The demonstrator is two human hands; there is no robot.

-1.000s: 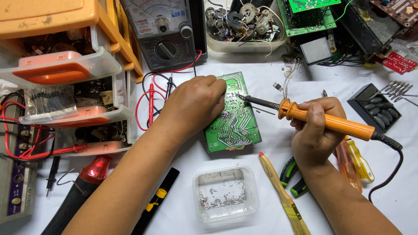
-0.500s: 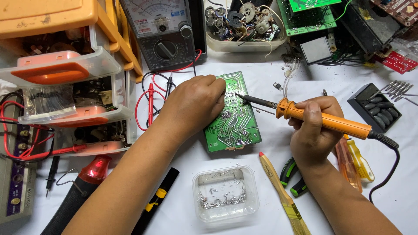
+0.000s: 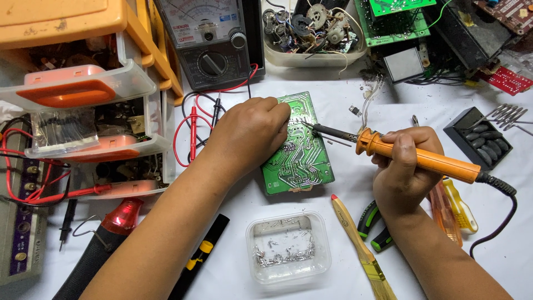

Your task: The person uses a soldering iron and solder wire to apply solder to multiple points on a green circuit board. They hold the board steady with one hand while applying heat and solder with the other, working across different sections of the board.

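**Tech A:** Circuit board [image 3: 300, 158] location: centre of the bench [image 3: 355, 233], copper side up, long axis running from 12 to 6 o'clock. Confirm the hold.

**Tech B:** Left hand [image 3: 250, 133] lies over the board's edge at 9 o'clock, fingers curled down and closed on that edge, palm pressing it flat. The fingertips are hidden under the knuckles, so anything pinched there cannot be told.

**Tech A:** And the soldering iron [image 3: 416, 158]?

**Tech B:** Right hand [image 3: 405, 172] is wrapped shut around the orange handle, thumb on top. The dark tip points toward 9 o'clock and meets the board near its upper edge, just beside the left knuckles.

**Tech A:** Procedure, as I judge it: keep the tip on the one joint only, at a shallow angle, so it touches pad and lead together. Keep the left fingers apart from the hot shaft; they are near it now.

**Tech B:** Pose: the right forearm comes in from 5 o'clock, wrist low toward the bench, which should steady the tip. The left forearm enters from 7 o'clock and crosses toward the board.

**Tech A:** Watch the cord [image 3: 499, 222]; it loops off toward 4 o'clock and could drag the handle if snagged.

**Tech B:** Noted. The clear tub [image 3: 288, 247] of metal scraps sits at 6 o'clock from the board, the brush [image 3: 363, 250] just beside it, and the meter [image 3: 208, 44] stands at 11 o'clock.
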